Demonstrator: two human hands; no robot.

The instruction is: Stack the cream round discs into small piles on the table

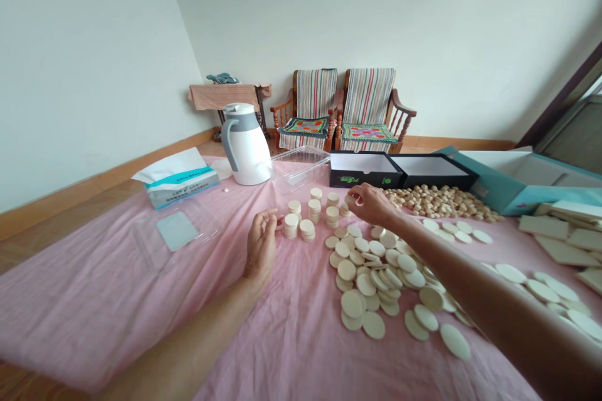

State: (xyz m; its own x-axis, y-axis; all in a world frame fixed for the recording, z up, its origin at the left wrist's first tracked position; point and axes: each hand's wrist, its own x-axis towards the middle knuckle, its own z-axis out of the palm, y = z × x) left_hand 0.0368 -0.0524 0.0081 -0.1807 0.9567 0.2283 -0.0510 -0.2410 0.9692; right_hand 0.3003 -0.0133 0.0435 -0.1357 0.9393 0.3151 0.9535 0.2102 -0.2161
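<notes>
Reaches across a pink cloth (197, 301) with both bare hands, working around several short stacks (315, 210) of pale round discs near the middle. Bends the right hand (369, 202) over the rightmost stack (345, 210), with its fingers (360, 191) drawn together at the top disc; cannot tell whether grasping that disc or merely touching it. Rests the left hand (260, 245) just beside the front-left stack (291, 227), its fingers (269, 220) released and loosely curved, with nothing visible between them; cannot tell whether touching the stack.

Has a broad heap of loose discs (365, 284) to the right of the stacks, partly under the right forearm, overlapping and lying mostly flat. Has more discs (540, 291) farther right, near flat pale boards (545, 226). Beyond the right forearm, sees small wooden balls (439, 202) massed in front of two black boxes (367, 180), with a large blue box (505, 197) next to them.

On the left, sees a tissue pack (181, 182) behind a clear tray (202, 219) bearing a pale rectangular piece (177, 230). Has a white and grey jug (251, 153) upright behind the left hand, near another clear tray (301, 164). Faces two wooden armchairs (371, 97) against the wall (301, 6).
</notes>
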